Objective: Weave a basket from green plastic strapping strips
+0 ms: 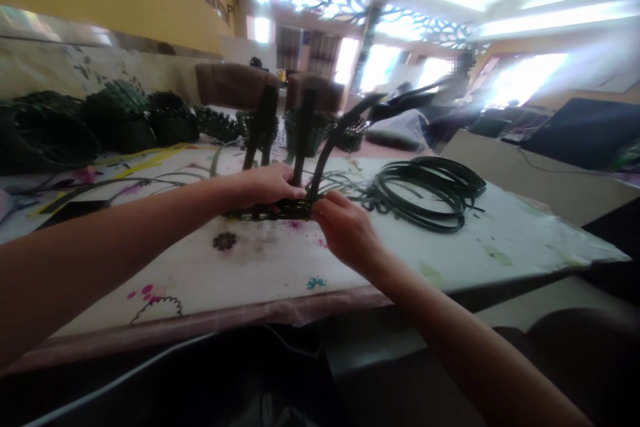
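A partly woven basket (pixel 267 211) of dark green strips rests on the flowered tablecloth (pixel 270 267), its wide strips (pixel 304 133) standing up from the woven base. My left hand (pixel 273 185) is closed on the basket's woven edge, thumb pointing right beside an upright strip. Close by on the right, my right hand (pixel 345 223) pinches the same edge at the basket's near right corner, with the fingertips pressed together. Whether a single thin strip lies between those fingertips is too blurred to tell.
Coiled dark green strips (pixel 425 193) lie to the right. Several finished-looking woven baskets (pixel 117 117) stand along the left and back. Yellow strips (pixel 155 159) lie on the left. Brown chairs (pixel 235 83) stand behind the table, and another person (pixel 453 90) is at the far right.
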Demonstrator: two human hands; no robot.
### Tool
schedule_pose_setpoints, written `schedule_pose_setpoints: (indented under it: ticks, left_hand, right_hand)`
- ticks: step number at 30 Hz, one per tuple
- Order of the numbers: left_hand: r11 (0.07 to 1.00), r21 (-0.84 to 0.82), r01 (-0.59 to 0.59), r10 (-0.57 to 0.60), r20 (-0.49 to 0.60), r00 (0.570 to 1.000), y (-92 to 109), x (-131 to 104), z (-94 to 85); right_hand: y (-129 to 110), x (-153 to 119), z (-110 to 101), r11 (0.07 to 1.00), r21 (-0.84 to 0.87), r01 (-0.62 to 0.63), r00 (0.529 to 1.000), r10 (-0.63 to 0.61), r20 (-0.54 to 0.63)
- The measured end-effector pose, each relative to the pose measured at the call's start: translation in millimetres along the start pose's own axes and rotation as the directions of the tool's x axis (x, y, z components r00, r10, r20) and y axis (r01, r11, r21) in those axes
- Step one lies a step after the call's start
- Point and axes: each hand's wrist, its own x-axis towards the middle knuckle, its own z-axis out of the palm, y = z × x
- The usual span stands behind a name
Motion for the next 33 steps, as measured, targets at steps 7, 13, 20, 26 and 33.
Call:
schedule_pose_setpoints:
  ticks: [7,13,20,26,33]
  left_hand:
    - [0.995,0.076,-0.067,0.072,-0.054,0.996,5.1,-1.4,-2.2]
    - [0.982,0.088,-0.169,0.172,-0.025,0.985,-1.2,5.2,-7.1]
    - [0.968,0.188,-0.168,0.170,0.004,0.985,-2.5,-2.6,-16.2]
    - [0.971,0.207,-0.119,0.133,-0.054,0.990,-10.8,-21.2,-21.4]
    - [0.961,0.239,-0.139,0.152,-0.037,0.988,-14.2,-35.4,-17.4]
  right_hand:
    - [1.5,0.0,16.1,0.993,0.078,-0.089,0.976,0.102,-0.191]
    - [-1.3,3.9,31.9,0.988,-0.098,-0.116,0.987,0.104,-0.122]
    - [-1.0,6.1,-7.9,0.966,0.255,-0.046,0.958,0.115,-0.262]
    - [16.5,11.7,-54.2,0.989,0.111,-0.095,0.945,0.124,-0.304]
    - [3.6,36.2,-43.5,0.991,0.136,0.012,0.946,-0.055,0.320]
